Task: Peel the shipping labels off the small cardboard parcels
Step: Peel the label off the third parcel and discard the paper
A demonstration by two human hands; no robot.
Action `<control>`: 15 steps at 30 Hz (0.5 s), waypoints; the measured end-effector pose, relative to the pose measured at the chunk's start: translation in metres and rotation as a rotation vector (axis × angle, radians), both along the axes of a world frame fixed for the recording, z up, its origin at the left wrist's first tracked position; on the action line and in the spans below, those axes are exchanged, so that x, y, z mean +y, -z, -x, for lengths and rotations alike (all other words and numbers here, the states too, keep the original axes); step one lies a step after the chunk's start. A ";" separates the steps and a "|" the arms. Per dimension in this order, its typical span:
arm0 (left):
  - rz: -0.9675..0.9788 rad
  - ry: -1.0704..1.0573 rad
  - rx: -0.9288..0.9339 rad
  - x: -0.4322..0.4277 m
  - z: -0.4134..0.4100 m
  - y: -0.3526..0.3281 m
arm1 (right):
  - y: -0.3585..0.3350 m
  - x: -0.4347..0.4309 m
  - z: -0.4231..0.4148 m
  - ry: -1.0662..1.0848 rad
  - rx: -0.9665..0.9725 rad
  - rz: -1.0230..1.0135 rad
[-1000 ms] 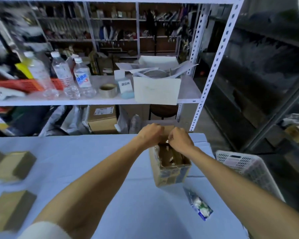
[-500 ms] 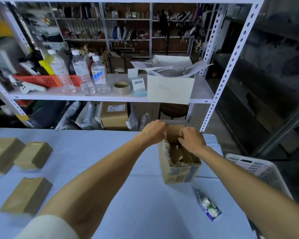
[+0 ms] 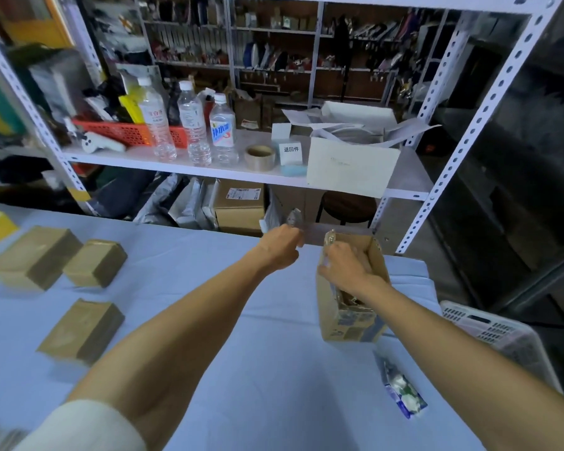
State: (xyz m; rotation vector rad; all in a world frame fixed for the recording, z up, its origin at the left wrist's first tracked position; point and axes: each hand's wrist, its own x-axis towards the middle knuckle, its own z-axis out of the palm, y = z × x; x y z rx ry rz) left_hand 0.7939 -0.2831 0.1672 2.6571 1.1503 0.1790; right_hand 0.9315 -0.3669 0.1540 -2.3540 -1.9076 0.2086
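Cardboard parcel (image 3: 352,323) stands open-topped at the right of the blue table (image 3: 274,369), right hand (image 3: 342,268) curled over its left wall. Left hand (image 3: 280,247), just beside, pinches a crumpled strip (image 3: 295,219) clear of the parcel

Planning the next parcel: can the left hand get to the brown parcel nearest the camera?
Probably yes: nothing stands between that parcel and the left hand, which holds a crumpled scrap.
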 end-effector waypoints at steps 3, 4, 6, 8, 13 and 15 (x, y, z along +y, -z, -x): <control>0.011 -0.048 -0.001 0.007 0.031 0.003 | -0.006 0.013 0.035 -0.088 -0.099 0.021; 0.015 -0.057 0.000 0.012 0.043 0.005 | -0.006 0.019 0.049 -0.103 -0.108 0.012; 0.009 -0.063 0.000 0.022 0.070 0.009 | -0.005 0.031 0.078 -0.117 -0.091 -0.005; 0.003 -0.076 0.001 0.034 0.102 0.012 | -0.001 0.043 0.112 -0.142 -0.083 0.002; -0.007 -0.048 0.042 0.077 0.205 0.023 | 0.012 0.082 0.208 -0.141 -0.092 0.019; 0.012 -0.037 0.046 0.093 0.249 0.028 | 0.016 0.093 0.249 -0.110 -0.070 0.050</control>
